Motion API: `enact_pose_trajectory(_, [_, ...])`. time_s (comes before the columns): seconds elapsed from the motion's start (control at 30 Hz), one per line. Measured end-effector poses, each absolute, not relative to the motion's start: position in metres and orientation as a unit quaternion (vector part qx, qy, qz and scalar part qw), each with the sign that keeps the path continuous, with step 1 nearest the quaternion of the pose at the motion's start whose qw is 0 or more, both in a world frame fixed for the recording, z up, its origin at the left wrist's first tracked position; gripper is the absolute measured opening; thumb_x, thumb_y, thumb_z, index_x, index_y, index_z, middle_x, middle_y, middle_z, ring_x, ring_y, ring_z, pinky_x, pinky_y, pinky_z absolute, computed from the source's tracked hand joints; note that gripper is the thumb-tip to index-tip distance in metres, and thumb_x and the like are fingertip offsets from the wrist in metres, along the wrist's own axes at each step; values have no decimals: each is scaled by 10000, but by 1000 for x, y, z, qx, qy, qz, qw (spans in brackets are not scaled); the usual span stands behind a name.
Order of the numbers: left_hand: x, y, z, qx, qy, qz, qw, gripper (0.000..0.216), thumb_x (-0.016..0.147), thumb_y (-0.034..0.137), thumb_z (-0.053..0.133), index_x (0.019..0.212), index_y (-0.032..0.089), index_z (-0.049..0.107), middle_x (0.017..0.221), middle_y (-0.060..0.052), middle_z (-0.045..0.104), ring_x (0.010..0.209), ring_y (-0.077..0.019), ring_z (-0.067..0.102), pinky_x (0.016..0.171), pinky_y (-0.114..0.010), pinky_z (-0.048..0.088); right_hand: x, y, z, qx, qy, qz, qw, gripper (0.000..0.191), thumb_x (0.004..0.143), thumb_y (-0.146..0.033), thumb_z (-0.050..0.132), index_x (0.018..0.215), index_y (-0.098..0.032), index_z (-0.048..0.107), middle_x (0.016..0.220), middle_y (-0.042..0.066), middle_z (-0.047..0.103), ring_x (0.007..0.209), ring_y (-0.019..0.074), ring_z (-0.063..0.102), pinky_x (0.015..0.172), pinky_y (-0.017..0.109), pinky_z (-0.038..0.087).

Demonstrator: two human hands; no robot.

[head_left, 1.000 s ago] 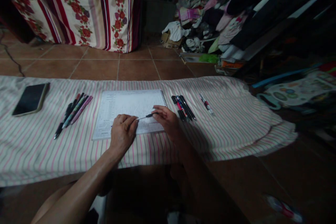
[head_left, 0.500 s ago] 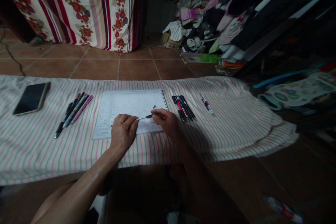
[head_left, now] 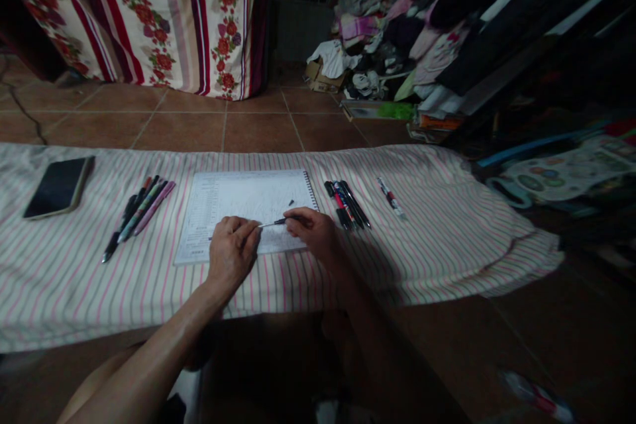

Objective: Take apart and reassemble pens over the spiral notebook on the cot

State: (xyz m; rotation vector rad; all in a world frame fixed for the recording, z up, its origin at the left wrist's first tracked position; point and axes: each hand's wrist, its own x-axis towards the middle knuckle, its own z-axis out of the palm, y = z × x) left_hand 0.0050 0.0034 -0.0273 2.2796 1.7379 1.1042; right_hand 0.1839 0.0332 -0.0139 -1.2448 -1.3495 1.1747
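A spiral notebook (head_left: 233, 202) lies open on a striped cloth (head_left: 437, 232). Both hands rest on its near edge and share a thin pen (head_left: 275, 222). My left hand (head_left: 231, 253) is closed in a pinch on the pen's pale tip end. My right hand (head_left: 314, 232) is closed round the dark end. A small dark piece (head_left: 291, 203) lies on the page just beyond the pen. Several pens (head_left: 138, 213) lie in a row left of the notebook, several more pens (head_left: 346, 203) lie to its right, and a single pen (head_left: 391, 197) lies further right.
A dark phone (head_left: 58, 187) lies at the cloth's far left. Beyond the cloth is a tiled floor (head_left: 248, 126), a floral hanging fabric (head_left: 149, 13) and a pile of clothes (head_left: 407, 33) at the back right. Clutter fills the dim right side.
My right hand has slid slightly toward me along the pen. A small dark piece now lies on the page where none showed a second ago.
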Motion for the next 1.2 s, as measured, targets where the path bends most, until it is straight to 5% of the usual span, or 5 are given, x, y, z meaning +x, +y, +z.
enact_pose_trajectory(0.33, [5, 3, -29, 726, 571, 379, 45, 234, 873, 310, 477, 905, 204, 683, 788, -53, 621, 784, -212, 533, 703, -348, 439, 181, 35, -21, -476, -523, 505, 494, 287, 655, -265, 661, 930, -191, 624, 848, 40, 693, 672, 145, 646, 629, 284, 528])
enact_pose_trajectory(1.2, [6, 4, -33, 735, 557, 381, 63, 210, 879, 296, 499, 919, 180, 669, 809, -48, 639, 798, -192, 542, 719, -319, 454, 165, 31, -29, -520, -608, 430, 417, 129, 735, -299, 607, 834, -222, 640, 608, -31, 642, 561, 125, 621, 544, 232, 498])
